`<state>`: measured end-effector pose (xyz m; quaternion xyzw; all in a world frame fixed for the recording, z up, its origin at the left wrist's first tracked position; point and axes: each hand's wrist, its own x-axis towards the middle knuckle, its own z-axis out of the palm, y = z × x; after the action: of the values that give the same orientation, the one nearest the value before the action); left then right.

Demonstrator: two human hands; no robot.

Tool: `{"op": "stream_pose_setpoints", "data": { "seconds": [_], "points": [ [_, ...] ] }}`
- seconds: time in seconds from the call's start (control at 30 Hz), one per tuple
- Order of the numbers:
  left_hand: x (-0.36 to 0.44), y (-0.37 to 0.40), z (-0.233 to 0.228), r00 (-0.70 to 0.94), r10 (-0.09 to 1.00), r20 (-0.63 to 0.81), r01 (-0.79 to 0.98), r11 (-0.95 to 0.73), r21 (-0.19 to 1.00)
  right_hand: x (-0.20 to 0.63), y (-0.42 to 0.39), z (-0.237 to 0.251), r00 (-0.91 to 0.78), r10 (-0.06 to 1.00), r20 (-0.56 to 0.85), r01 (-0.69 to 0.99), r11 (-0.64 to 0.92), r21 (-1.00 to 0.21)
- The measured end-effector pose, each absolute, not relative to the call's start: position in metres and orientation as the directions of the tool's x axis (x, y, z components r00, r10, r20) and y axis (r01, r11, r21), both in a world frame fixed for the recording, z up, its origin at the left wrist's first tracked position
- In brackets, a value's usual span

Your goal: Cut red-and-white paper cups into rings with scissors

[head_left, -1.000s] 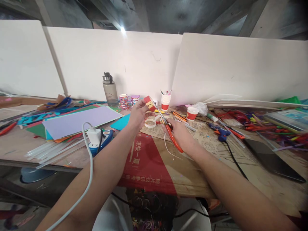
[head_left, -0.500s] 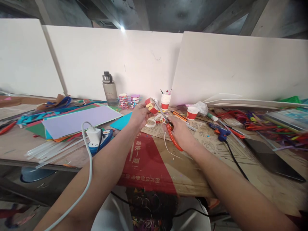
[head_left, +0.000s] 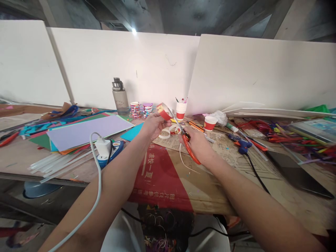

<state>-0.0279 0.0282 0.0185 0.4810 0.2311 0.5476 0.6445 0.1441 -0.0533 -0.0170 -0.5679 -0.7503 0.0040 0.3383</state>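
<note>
Pinched between the thumb and fingers of the left hand (head_left: 153,125) is a red cup piece (head_left: 164,111), a short ring of red paper with a pale inner face, held up just above the cardboard (head_left: 162,175). To its right the right hand (head_left: 196,141) is closed round the orange handles of the scissors (head_left: 187,141), whose thin blades run up and left to meet the edge of the piece; whether the blades are parted or closed cannot be told.

Judging by what lies around, the cutting is well along: two rings (head_left: 169,132), one white and one with a red band, already rest on the cardboard directly under the held piece, and a thin white strip (head_left: 183,161) curls beside the scissors handles. The piece in hand is short, so little seems left to slice from it.

Left of the cardboard lie a lilac sheet (head_left: 86,131) on other coloured paper, a white charger (head_left: 102,147) with its cable, and clear glue sticks (head_left: 57,162). Behind it stand a bottle (head_left: 120,98), small stacked rolls (head_left: 140,109) and a stack of cups (head_left: 181,110). Right of it are one whole red cup (head_left: 210,123), a blue glue gun (head_left: 241,144) and a heap of coloured sticks (head_left: 294,140).
</note>
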Motion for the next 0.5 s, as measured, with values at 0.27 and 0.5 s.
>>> {"op": "stream_pose_setpoints", "data": {
  "seconds": [0.27, 0.5],
  "points": [
    [-0.0322, 0.0293, 0.0168, 0.194, 0.903, 0.382, -0.497, -0.245, 0.832, 0.1425, -0.0562, -0.0142, -0.122, 0.864, 0.489, 0.873, 0.327, -0.361],
    [-0.027, 0.0261, 0.0147, 0.256, 0.872, 0.418, -0.458, -0.272, 0.847, 0.143, -0.056, -0.0192, -0.128, 0.831, 0.541, 0.883, 0.344, -0.319]
  ]
}}
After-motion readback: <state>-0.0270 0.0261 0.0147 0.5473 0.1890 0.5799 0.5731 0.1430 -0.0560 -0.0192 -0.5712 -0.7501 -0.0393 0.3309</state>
